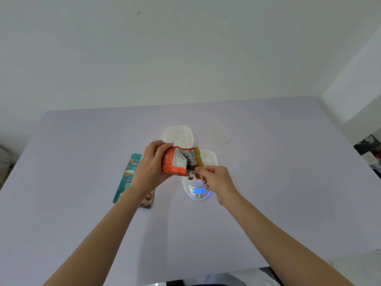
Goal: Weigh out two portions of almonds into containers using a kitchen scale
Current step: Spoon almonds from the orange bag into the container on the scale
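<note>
My left hand grips an orange almond packet, tilted over a white container that sits on the white kitchen scale. My right hand pinches the packet's open lower corner. An almond shows just under the opening, above the container. The scale's blue display reads 15. A second white container stands behind the scale, and a clear lid lies to its right.
A teal almond packet lies flat on the lilac table to the left of the scale, partly under my left forearm. A white wall rises behind the table. Dark clutter sits off the table's right edge.
</note>
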